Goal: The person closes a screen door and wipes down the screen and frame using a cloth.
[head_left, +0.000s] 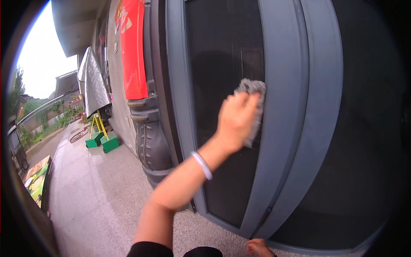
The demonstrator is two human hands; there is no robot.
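Note:
My left hand (238,119), with a pale bangle on its wrist, is raised and closed on a fluffy grey cloth (252,86). The cloth lies against the dark mesh panel (221,67) of a screen door, close to the right side of its blue-grey frame (282,80). Low in the view, near the door's bottom edge, is my right hand (257,246); its fingers are partly curled and no object shows in it. A second dark panel (359,144) stands to the right.
Left of the door stand a dark moulded column (152,144) and a red paper banner (134,57). Farther off are a silver cover (93,83) over yellow legs on green blocks (109,143), a coiled hose (78,135) and a printed board (38,181) on the left.

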